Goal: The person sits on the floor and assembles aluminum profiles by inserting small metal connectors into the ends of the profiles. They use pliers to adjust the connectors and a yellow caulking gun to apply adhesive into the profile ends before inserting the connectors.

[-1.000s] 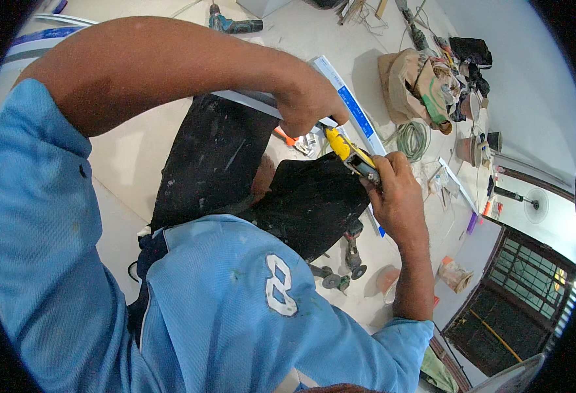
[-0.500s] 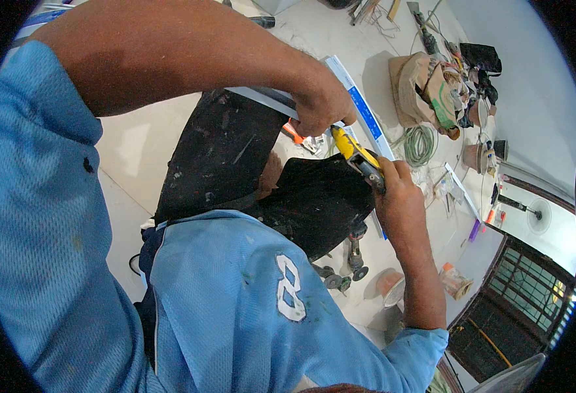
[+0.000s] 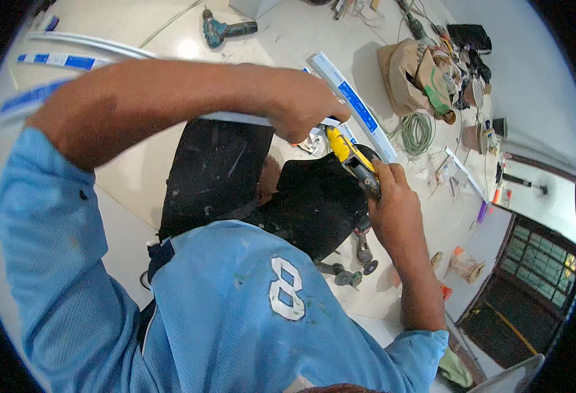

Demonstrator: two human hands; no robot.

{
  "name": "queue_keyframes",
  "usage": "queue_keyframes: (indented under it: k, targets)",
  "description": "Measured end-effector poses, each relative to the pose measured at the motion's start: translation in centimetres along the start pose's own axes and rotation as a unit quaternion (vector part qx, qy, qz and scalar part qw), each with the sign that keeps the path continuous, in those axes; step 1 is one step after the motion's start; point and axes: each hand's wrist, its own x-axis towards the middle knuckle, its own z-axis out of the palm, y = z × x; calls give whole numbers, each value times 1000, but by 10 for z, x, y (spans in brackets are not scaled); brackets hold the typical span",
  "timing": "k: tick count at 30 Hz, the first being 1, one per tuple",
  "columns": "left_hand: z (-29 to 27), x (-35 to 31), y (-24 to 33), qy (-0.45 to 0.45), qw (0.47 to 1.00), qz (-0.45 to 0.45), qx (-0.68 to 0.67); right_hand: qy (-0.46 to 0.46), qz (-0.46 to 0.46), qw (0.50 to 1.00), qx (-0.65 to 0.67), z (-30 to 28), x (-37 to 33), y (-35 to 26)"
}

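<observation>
My left hand [image 3: 304, 108] is closed around a long white strip with blue markings [image 3: 356, 105], holding it across my black-trousered knees [image 3: 261, 183]. In my right hand [image 3: 396, 206] I grip a yellow and black utility knife [image 3: 353, 160], its tip pointing up at the strip just under my left fist. My blue shirt fills the lower part of the view. The knife's blade itself is hidden by my left hand.
A teal cordless drill [image 3: 225, 29] lies on the pale tiled floor at the top. More white strips [image 3: 65, 62] lie at upper left. A brown paper bag with clutter [image 3: 415, 75], a green cable coil [image 3: 419, 131] and small caster wheels [image 3: 353, 272] sit to the right.
The view has shifted slightly; my left arm sits lower in the picture. Both hands keep their hold on the strip and the knife, which stays at the same spot on the strip.
</observation>
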Motion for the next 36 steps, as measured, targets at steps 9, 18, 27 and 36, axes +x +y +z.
queue_keyframes:
  k: [9,18,27,36]
  targets:
    - [7,-34,22,134,988,-77,9,127,20,992,-12,19,-22,-27]
    - [6,-45,33,107,987,-97,65,230,29,972,-28,53,-30,-50]
    - [16,-43,8,140,987,1,83,284,7,957,-52,65,-22,-42]
    - [20,-43,4,164,984,20,70,293,-59,953,-52,63,-12,-23]
